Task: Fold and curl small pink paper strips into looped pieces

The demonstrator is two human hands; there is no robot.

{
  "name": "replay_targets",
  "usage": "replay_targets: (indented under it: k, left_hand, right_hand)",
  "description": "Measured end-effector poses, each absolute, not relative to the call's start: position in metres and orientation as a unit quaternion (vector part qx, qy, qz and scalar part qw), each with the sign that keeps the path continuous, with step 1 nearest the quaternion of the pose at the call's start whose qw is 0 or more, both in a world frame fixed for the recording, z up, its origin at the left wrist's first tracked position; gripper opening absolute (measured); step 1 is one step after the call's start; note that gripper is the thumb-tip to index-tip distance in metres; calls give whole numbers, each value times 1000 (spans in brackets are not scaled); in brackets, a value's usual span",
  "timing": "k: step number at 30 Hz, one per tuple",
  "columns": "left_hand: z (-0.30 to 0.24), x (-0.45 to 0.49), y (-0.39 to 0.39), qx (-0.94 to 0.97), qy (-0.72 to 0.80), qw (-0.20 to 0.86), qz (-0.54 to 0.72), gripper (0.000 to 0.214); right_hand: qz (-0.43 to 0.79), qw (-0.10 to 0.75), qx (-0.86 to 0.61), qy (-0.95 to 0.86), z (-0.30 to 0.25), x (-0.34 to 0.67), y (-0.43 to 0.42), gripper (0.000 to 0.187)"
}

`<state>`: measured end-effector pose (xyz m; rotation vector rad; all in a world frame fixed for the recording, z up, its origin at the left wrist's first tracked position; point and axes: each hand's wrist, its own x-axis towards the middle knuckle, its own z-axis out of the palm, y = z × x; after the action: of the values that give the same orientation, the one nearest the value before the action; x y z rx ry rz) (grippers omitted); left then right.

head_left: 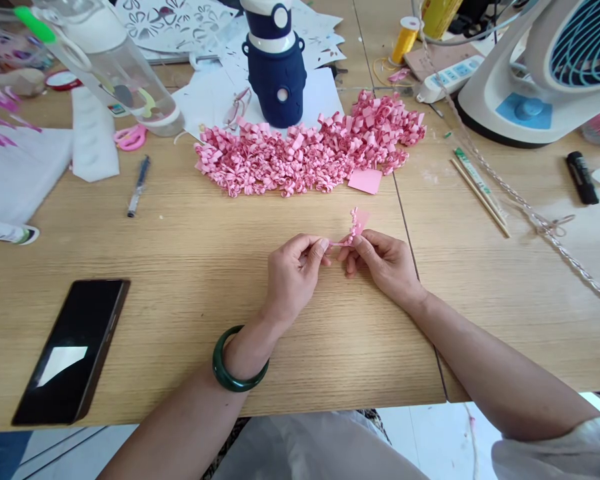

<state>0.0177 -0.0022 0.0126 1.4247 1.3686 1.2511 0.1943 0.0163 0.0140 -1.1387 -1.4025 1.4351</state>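
Between finger and thumb, my right hand [383, 260] pinches a small pink paper piece [361, 220] whose one edge is cut into curled strips. A thin pink strip [341, 245] runs from it to my left hand [297, 270], which has its end pinched in closed fingers. Both hands are just above the table, close together. Beyond them lies a long heap of curled pink paper fringes [290, 157], with a flat pink paper square [365, 181] at its near edge.
A dark blue bottle [277, 80] stands behind the heap. To the left are a clear bottle [130, 73], pink scissors [131, 137], a pen [139, 187] and a phone [73, 350]. A fan [525, 87], sticks [480, 193], a marker [581, 177] and a twisted cord [520, 200] lie right.
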Motion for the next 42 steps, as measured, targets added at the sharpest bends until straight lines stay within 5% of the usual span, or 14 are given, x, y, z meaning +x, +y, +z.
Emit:
replay_targets:
  k: [42]
  left_hand:
    - [15, 19, 0, 503, 529, 445, 519, 16]
  right_hand:
    - [568, 428, -442, -546, 13, 194, 18, 46]
